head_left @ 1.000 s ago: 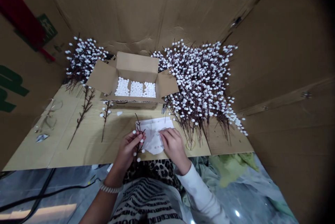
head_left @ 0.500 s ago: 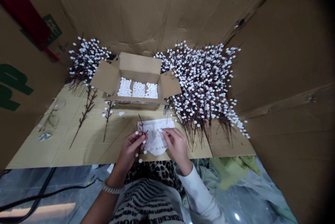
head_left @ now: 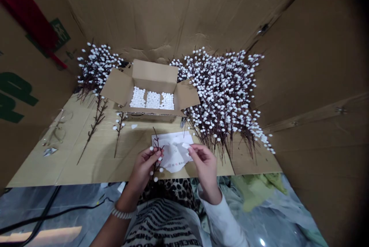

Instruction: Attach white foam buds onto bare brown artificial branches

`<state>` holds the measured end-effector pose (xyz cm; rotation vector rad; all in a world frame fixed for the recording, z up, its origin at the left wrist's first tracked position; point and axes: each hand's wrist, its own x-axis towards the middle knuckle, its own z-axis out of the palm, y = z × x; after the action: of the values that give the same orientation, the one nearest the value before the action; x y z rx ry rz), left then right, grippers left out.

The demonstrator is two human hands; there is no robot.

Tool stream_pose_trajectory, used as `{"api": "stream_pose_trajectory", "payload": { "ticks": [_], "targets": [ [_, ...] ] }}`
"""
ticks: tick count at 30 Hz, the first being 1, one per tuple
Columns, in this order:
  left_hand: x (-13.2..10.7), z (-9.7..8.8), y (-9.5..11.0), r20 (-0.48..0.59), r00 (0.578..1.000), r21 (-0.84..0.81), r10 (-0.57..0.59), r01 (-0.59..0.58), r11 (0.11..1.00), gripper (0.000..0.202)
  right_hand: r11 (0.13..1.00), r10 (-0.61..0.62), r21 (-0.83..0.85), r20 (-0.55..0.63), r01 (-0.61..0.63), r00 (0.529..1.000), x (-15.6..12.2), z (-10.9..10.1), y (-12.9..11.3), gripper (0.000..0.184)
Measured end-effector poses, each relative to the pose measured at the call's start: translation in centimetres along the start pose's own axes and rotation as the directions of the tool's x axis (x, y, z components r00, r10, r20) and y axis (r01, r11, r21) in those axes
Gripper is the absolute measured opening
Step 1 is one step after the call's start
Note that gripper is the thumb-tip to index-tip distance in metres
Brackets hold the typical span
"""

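Between the thumb and fingers of my left hand (head_left: 144, 165) is a brown artificial berry branch (head_left: 156, 136), with white berries on its lower twigs and bare twigs at the tip. My right hand (head_left: 206, 166) pinches a small white piece (head_left: 186, 146) at the fingertips; whether it is paper or foam I cannot tell. Under and between both hands lies a white printed sheet (head_left: 172, 140) with a torn front edge. Beyond it stands an open cardboard box (head_left: 155, 72), where white berries (head_left: 153, 99) lie in three groups.
Finished-looking berry branches (head_left: 221, 89) are heaped at the right, with another bunch (head_left: 99, 62) at the back left. A bare branch (head_left: 93, 129) and a partly berried one (head_left: 118, 133) lie left of centre. Eyeglasses (head_left: 57, 134) rest farther left. Cardboard walls (head_left: 305, 66) surround the table.
My right hand has moved right, away from the branch, and the white piece at its fingertips now shows more clearly. My left hand stays on the branch, almost unmoved.
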<state>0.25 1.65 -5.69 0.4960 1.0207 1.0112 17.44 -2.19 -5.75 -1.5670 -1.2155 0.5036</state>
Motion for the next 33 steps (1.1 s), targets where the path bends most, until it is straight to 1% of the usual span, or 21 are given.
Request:
{"api": "stream_pose_trajectory", "payload": {
  "ticks": [2, 4, 5, 6, 8, 11, 13, 15, 19, 23, 30, 33],
  "targets": [
    [-0.8, 0.6, 0.6, -0.011, 1.0, 0.001, 0.01, -0.01, 1.0, 0.027, 0.983, 0.085, 0.164, -0.012, -0.082, 0.996, -0.2, -0.7, -1.3, 0.014],
    [-1.7, 1.3, 1.4, -0.016, 1.0, 0.005, 0.019, -0.019, 1.0, 0.027, 0.935, 0.15, 0.325, 0.001, -0.142, 0.989, -0.5, -1.2, -2.8, 0.009],
    [-2.2, 1.6, 1.7, -0.022, 1.0, 0.01, 0.022, -0.022, 1.0, 0.027, 0.917, 0.151, 0.373, -0.001, -0.14, 0.989, -0.7, -1.4, -3.5, 0.007],
    [-2.6, 1.9, 1.9, -0.016, 1.0, 0.023, 0.024, -0.024, 0.999, 0.027, 0.915, 0.126, 0.389, -0.015, -0.11, 0.992, -0.8, -1.5, -4.2, 0.005],
    [-3.3, 2.2, 2.2, 0.002, 0.999, 0.062, 0.05, -0.05, 0.997, 0.025, 0.926, 0.035, 0.378, -0.063, -0.008, 0.997, -1.1, -1.6, -5.3, 0.008],
    [-3.9, 2.3, 2.1, 0.041, 0.988, 0.14, 0.146, -0.151, 0.979, 0.02, 0.942, -0.107, 0.309, -0.091, 0.13, 0.99, -1.3, -1.4, -6.5, 0.018],
    [-4.0, 2.1, 1.9, 0.068, 0.977, 0.177, 0.2, -0.209, 0.962, 0.018, 0.951, -0.165, 0.252, -0.074, 0.179, 0.983, -1.4, -1.3, -6.9, 0.023],
    [-4.1, 2.0, 1.9, 0.096, 0.971, 0.191, 0.221, -0.236, 0.953, 0.017, 0.953, -0.203, 0.221, -0.053, 0.209, 0.978, -1.5, -1.1, -7.2, 0.026],
    [-4.2, 2.2, 2.0, 0.127, 0.965, 0.196, 0.23, -0.252, 0.948, 0.014, 0.942, -0.25, 0.224, -0.027, 0.25, 0.968, -1.7, -0.9, -7.5, 0.03],
    [-4.2, 2.3, 2.1, 0.134, 0.967, 0.188, 0.216, -0.239, 0.953, 0.015, 0.937, -0.28, 0.219, 0.004, 0.272, 0.96, -1.6, -0.7, -7.6, 0.029],
    [-4.2, 2.3, 2.0, 0.127, 0.969, 0.203, 0.21, -0.233, 0.951, 0.017, 0.941, -0.271, 0.218, 0.026, 0.26, 0.962, -1.4, -0.7, -7.5, 0.027],
    [-4.2, 2.5, 2.1, 0.116, 0.971, 0.2, 0.211, -0.231, 0.952, 0.017, 0.942, -0.26, 0.219, -0.012, 0.256, 0.966, -1.4, -1.0, -7.5, 0.026]
  ]
}}
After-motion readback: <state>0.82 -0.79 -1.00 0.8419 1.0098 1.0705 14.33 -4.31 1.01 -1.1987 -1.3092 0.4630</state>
